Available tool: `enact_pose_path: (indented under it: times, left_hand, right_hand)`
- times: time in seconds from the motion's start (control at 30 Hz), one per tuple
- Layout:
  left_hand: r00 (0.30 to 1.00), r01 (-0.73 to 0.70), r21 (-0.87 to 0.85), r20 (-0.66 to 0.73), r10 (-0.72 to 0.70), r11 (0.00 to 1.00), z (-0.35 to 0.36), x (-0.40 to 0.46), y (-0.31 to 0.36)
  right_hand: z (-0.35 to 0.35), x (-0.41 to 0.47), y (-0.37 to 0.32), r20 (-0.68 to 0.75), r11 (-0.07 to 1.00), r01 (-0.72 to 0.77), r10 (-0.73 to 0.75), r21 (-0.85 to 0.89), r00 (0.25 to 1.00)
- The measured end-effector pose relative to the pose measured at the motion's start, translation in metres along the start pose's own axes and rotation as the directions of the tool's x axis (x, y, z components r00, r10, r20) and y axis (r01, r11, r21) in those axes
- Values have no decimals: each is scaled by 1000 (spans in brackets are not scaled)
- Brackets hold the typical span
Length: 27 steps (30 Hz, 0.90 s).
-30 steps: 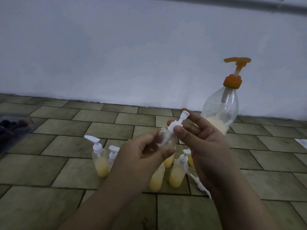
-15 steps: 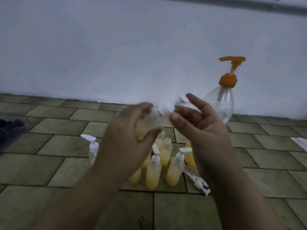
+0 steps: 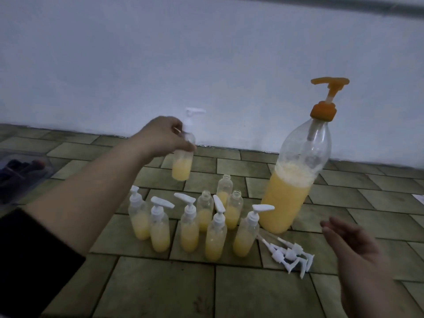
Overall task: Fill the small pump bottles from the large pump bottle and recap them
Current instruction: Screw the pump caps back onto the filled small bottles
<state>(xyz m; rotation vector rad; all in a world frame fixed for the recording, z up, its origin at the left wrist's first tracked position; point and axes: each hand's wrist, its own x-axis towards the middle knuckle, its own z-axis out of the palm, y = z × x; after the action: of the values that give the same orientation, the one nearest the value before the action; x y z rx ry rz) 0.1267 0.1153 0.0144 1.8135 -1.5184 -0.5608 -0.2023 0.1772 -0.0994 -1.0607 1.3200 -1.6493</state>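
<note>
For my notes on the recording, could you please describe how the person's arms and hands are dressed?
Both hands are bare, with no gloves, rings or watch visible. The left hand has a bare forearm and a dark sleeve pushed up near the elbow. The right hand shows no sleeve in view.

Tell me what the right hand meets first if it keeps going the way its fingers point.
Probably the loose white pump caps on the floor, then the large pump bottle; the right hand points up-left, though depth is unclear.
</note>
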Motion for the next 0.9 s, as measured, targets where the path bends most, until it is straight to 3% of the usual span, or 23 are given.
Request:
enact_pose_path:
  times: [0.17,0.27,0.47,0.67,0.9]
  left_hand:
    - [955,38,254,275,-110,966,20,20,-23]
    - [917,26,292,373,-139,956,28,26,-30]
    - [857,203,248,423,-294,947,40,29,-35]
    - [838,268,233,423,-346,935,43,29,-38]
    - [868,148,366,397,-298,919,36,31,-38]
  right_hand:
    - [-16,1,23,-7,997,-22,21,-77,1000]
    - [-19,1,25,-3,997,-23,23,-77,1000]
    - [-18,1,31,7,996,-34,34,-85,999]
    - [-14,-1,29,35,994,10,-6,-106,999]
    - [-14,-1,34,50,994,10,-4,-107,999]
